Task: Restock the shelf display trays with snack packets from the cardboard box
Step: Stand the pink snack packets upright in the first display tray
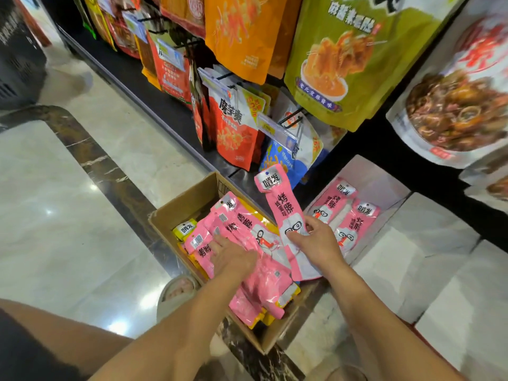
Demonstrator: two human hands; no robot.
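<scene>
Left hand (233, 255): spread flat, palm down, on the pink packets heaped in the cardboard box (176, 213) on the floor; nothing gripped.

Right hand (319, 243): pinching one pink packet (283, 204) near its lower half, held upright between box and white display tray (384, 182).

Risk: a pinch this low on a long, floppy pouch may let it fold or slip; the heap could slide over the box's edge.

Count: two pink packets in the tray; one in hand; several, overlapping and uncountable, in the box, plus yellow ones beneath. Hanging snack bags (236, 125) beyond.
</scene>
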